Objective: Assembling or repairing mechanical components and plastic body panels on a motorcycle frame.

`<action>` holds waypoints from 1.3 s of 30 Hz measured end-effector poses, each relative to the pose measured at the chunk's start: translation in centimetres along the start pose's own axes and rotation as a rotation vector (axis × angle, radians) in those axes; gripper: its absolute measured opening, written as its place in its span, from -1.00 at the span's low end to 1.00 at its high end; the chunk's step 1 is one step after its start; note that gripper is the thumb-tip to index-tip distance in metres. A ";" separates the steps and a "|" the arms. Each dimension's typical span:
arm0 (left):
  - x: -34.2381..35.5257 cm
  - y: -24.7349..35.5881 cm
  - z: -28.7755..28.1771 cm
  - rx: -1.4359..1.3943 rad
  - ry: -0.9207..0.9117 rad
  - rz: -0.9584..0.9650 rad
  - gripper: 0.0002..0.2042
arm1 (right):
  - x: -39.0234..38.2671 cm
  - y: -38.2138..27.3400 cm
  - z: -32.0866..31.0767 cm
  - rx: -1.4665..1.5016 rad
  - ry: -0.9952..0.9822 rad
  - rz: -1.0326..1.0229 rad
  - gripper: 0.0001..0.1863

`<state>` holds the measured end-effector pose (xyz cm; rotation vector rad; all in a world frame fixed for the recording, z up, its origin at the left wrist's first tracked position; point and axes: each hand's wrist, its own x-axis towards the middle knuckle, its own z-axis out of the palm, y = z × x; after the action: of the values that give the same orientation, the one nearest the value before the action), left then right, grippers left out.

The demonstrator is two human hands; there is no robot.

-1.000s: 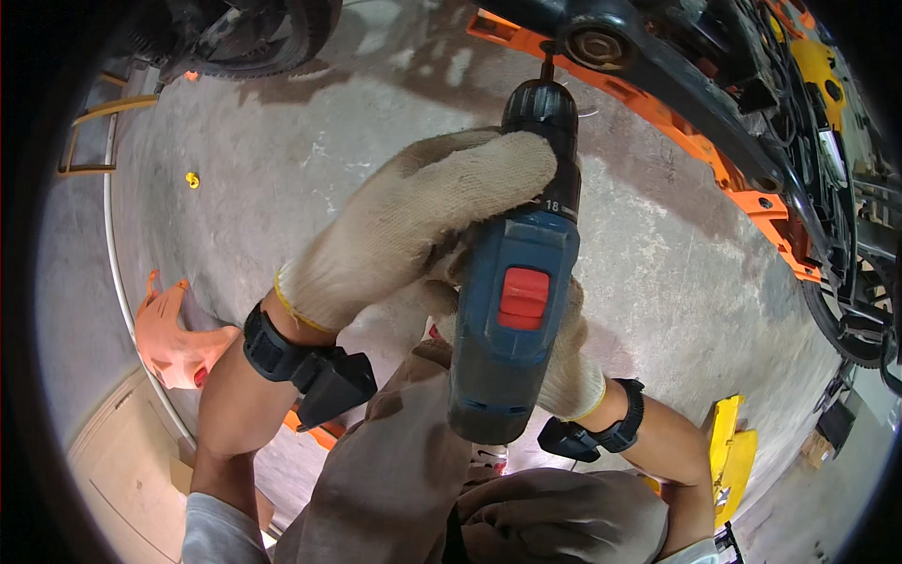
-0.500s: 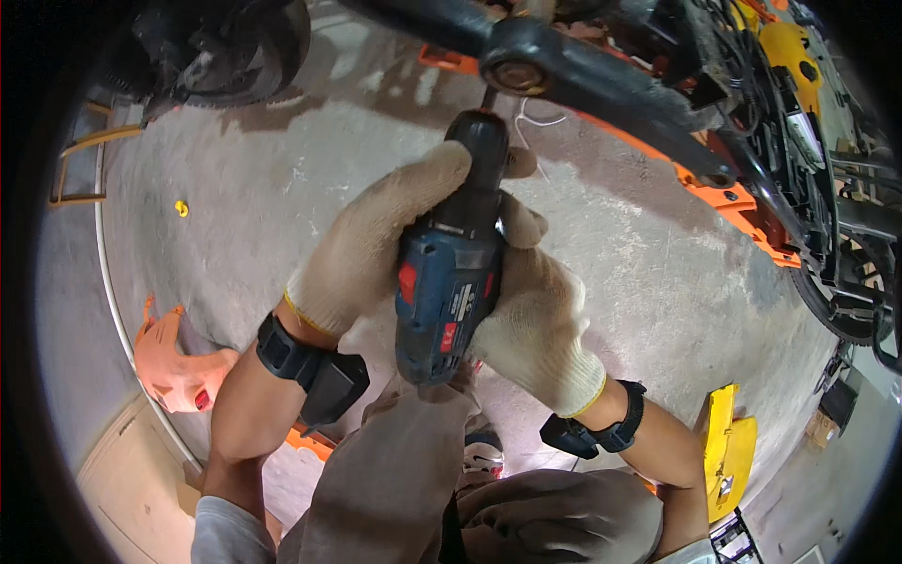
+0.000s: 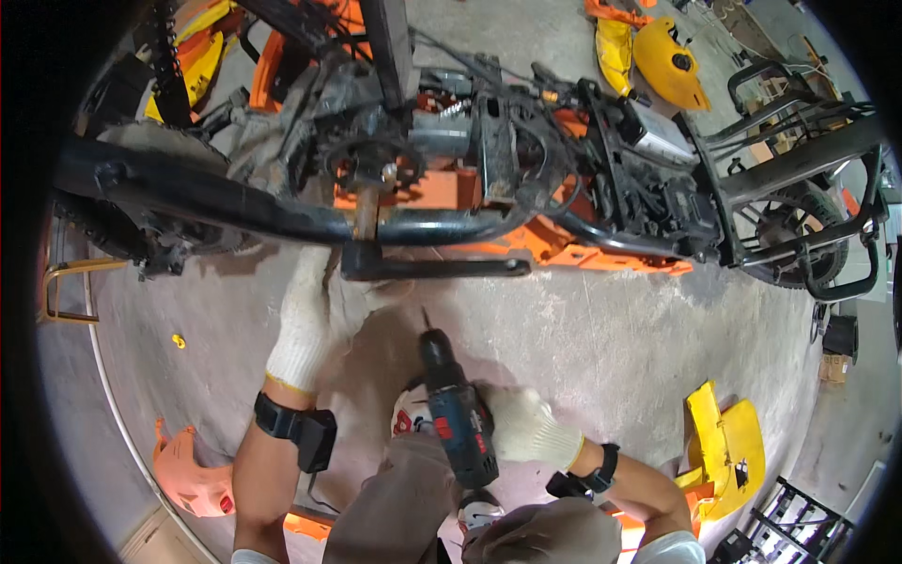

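My right hand [image 3: 534, 428], in a white knit glove, is wrapped round a blue-and-black cordless drill [image 3: 458, 414]. The drill's thin bit points up toward the vehicle frame, apart from it. My left hand [image 3: 305, 329], gloved too, reaches up to the black frame tube [image 3: 235, 202] beside a black crank arm [image 3: 442, 271]. Its fingers are partly hidden and blurred behind the tube and crank, so their grip cannot be told. A rusty shaft [image 3: 366, 211] runs from the crank to a sprocket [image 3: 387, 171].
Orange body panels [image 3: 583, 252] lie under the frame. At the right are a wheel [image 3: 799, 230] and a yellow panel [image 3: 728, 451]. An orange-pink panel [image 3: 193, 475] rests on the floor at left, with a small yellow piece [image 3: 178, 341] farther off.
The view has swung to show more of the vehicle frame. My left hand has left the drill and moved up to the frame; the drill is lower, away from the crank, in my right hand.
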<state>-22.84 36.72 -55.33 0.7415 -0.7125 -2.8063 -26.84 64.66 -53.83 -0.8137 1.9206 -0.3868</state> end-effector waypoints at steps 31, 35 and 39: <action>-80.0 8.8 2.6 1.748 0.721 -0.693 -0.71 | -23.6 -1.7 1.0 -0.472 -0.420 0.612 -0.41; -87.6 2.9 7.8 2.099 0.303 -0.403 -0.78 | -26.5 -10.2 -2.2 -0.327 -0.247 0.573 -0.58; -83.1 0.3 10.0 1.180 0.775 -0.275 -0.81 | -26.7 -21.7 -5.9 -0.101 -0.275 0.615 -0.74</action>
<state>44.15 62.17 -12.07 1.9945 -2.1194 -1.6834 -15.95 66.77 -20.73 -0.2844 1.8279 0.1890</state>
